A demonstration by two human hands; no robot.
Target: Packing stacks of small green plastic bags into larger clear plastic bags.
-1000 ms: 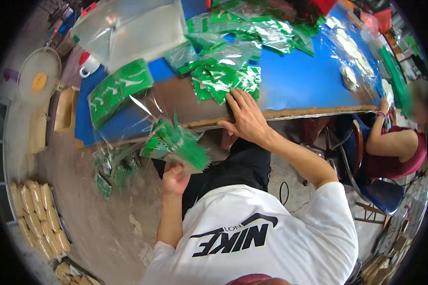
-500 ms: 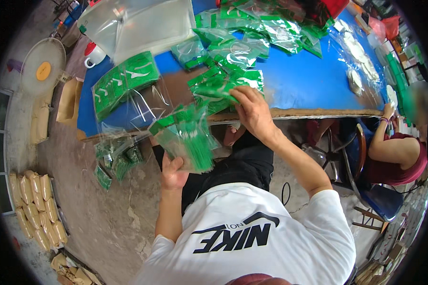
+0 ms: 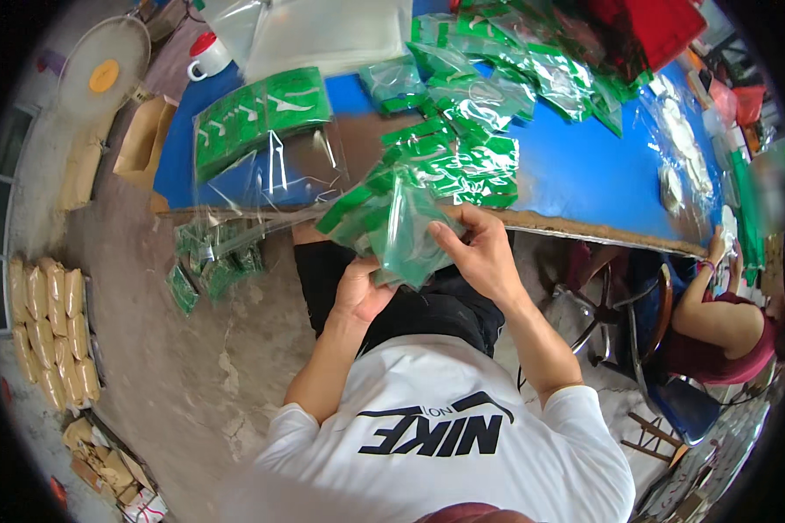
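Observation:
I hold a bundle of clear plastic bags with green items inside (image 3: pixel 391 222) over my lap, just below the edge of the blue table (image 3: pixel 584 174). My left hand (image 3: pixel 360 294) grips the bundle from underneath. My right hand (image 3: pixel 480 253) pinches its right side with the fingers on top. More green packets in clear bags (image 3: pixel 462 157) lie on the table right above my hands. A neat stack of green packets (image 3: pixel 257 113) rests at the table's left end.
Loose green packets (image 3: pixel 209 261) lie on the concrete floor to my left. A white jug with a red lid (image 3: pixel 205 54) and clear bags (image 3: pixel 323 35) stand at the table's far left. Another person (image 3: pixel 715 322) sits at my right. Tan sacks (image 3: pixel 48 331) line the floor.
My right hand has left the packets at the table edge and come down onto the bundle. The left hand has raised the bundle toward the middle.

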